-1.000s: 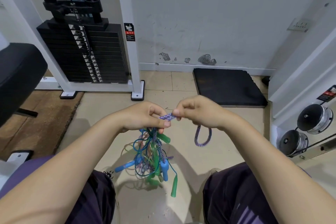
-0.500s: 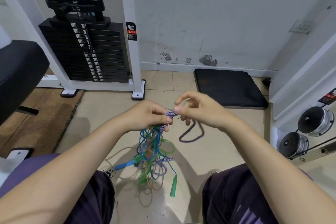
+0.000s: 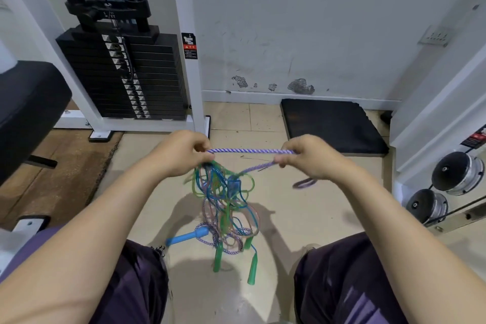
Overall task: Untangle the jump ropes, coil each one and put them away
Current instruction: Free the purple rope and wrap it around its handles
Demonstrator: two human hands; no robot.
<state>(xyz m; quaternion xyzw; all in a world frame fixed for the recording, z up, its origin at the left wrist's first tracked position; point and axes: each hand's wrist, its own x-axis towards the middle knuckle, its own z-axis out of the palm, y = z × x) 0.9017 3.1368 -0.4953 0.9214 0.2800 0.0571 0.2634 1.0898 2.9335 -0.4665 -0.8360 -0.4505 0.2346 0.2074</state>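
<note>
A purple-and-white braided jump rope (image 3: 251, 151) is stretched level between my two hands. My left hand (image 3: 184, 152) grips one end of that stretch together with the top of a tangle of green, blue and pinkish ropes (image 3: 223, 192) that hangs below it. My right hand (image 3: 307, 158) pinches the purple rope, and a second strand runs from it back down into the tangle. A loop of purple rope (image 3: 303, 183) dangles under my right wrist. A blue handle (image 3: 188, 236) and two green handles (image 3: 252, 268) hang at the bottom, above the floor between my knees.
A black weight stack (image 3: 126, 76) in a white frame stands ahead on the left. A black padded seat (image 3: 29, 102) is at far left. A black floor mat (image 3: 331, 123) lies by the wall. Two chrome dumbbell ends (image 3: 457, 173) sit at right.
My hands have moved apart, drawing a length of purple rope taut between them. The tangle has swung and dropped lower under my left hand.
</note>
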